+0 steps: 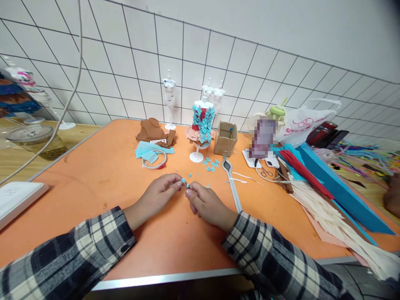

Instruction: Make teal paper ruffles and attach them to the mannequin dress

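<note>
Over the middle of the orange table, my left hand pinches a tiny light-blue paper bow. My right hand is closed at the bow's other side, its thumb and forefinger pressed together; a small bit of blue shows at those fingertips too. The fingers hide much of the piece. Just beyond lie several loose blue bows and scraps. Behind them stands a miniature dress form dressed in red, blue bows and a pink ruffled skirt.
A small cardboard box stands beside the dress form. Grey tongs-like strip, scissors and a phone lie rightward. Brown paper, blue paper and a coiled cable sit at left. Paper strips cover the right edge.
</note>
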Available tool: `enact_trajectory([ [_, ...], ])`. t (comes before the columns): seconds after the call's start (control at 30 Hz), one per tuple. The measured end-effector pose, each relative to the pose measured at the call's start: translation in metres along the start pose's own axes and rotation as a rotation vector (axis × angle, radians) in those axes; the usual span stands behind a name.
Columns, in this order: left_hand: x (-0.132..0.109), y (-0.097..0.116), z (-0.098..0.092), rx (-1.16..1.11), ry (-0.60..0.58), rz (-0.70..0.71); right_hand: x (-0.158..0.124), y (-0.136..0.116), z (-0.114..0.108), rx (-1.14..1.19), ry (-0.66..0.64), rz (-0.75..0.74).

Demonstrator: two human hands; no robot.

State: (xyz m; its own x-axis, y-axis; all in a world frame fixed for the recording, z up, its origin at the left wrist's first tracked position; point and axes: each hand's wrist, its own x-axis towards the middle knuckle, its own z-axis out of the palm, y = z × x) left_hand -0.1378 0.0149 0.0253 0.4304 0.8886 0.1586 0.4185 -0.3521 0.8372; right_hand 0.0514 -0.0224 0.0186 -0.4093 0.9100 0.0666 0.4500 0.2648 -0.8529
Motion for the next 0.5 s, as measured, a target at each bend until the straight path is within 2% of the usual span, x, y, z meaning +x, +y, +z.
enact_trajectory([
  [0.27, -0.0010, 0.0026, 0.0002, 0.038, -0.015, 0.037, -0.0015, -0.0036, 0.0013, -0.090, 0.019, -0.007],
  [0.5, -0.0028, 0.0078, -0.0029, 0.180, 0.042, 0.098, -0.0017, -0.0053, 0.0007, -0.088, 0.031, 0.013],
])
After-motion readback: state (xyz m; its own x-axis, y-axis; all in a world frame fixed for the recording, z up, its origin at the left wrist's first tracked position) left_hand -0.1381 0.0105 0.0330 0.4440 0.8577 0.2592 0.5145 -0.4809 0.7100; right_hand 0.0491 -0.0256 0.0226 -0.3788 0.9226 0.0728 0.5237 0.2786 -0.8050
